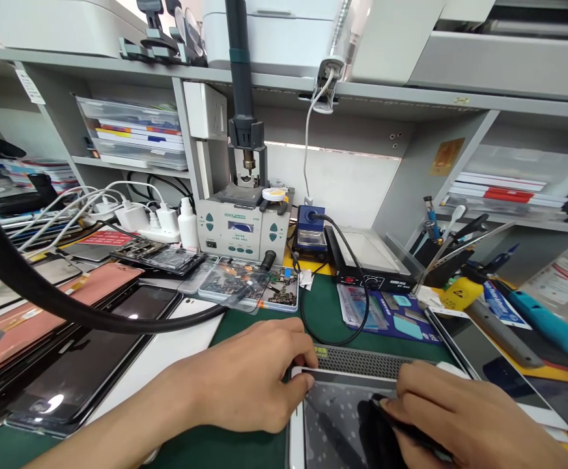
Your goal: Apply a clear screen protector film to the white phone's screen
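Observation:
A white-framed tablet (330,410) lies at the bottom centre on the green mat, its dark screen dotted with pale spots. My left hand (259,378) pinches the tablet's upper left corner between thumb and fingers. Over the screen's right side, my right hand (454,410) is closed around a slim black tool (418,435). One dark end of it shows near my fingertips; the rest is mostly covered by my hand, so I cannot tell its kind. A dark reflection or shadow lies on the glass beneath. Behind the tablet's top edge is a grey perforated strip (362,363).
A thick black hose (118,320) arcs across the left. Phones and screens (93,352) lie there. A hot-air station (242,228), a parts tray (235,286) and a flat black heating plate (376,260) stand behind. Another white device (494,365) and tools (552,319) are right.

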### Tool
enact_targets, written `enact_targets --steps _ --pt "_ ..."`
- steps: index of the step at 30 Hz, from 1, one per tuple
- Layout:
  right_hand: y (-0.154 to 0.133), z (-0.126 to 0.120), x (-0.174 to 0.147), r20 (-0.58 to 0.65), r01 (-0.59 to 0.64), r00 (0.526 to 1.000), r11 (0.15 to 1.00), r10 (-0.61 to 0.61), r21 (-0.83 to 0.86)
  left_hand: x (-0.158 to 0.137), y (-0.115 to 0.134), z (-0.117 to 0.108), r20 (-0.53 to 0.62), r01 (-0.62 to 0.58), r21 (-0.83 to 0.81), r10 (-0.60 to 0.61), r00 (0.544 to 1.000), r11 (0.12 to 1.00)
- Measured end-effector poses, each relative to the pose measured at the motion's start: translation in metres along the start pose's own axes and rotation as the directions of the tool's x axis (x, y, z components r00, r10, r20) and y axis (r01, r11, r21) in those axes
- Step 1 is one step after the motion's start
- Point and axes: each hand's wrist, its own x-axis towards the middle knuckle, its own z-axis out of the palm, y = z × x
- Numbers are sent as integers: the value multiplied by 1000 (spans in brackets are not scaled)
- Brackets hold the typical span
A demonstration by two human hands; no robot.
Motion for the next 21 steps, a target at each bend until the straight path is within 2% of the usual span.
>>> enact_targets --steps 8,16,21 --pt "7 3 -9 33 45 998 995 -48 87 -1 2 -2 5 8 -10 -8 1000 1000" --pt "2 1 0 12 -23 1000 1000 22 19 -1 3 -1 6 16 -22 -16 1000 1000" --pt "2 2 -4 -35 -1 999 1000 1 1 0 4 -2 1 15 -17 -15 1000 1000"
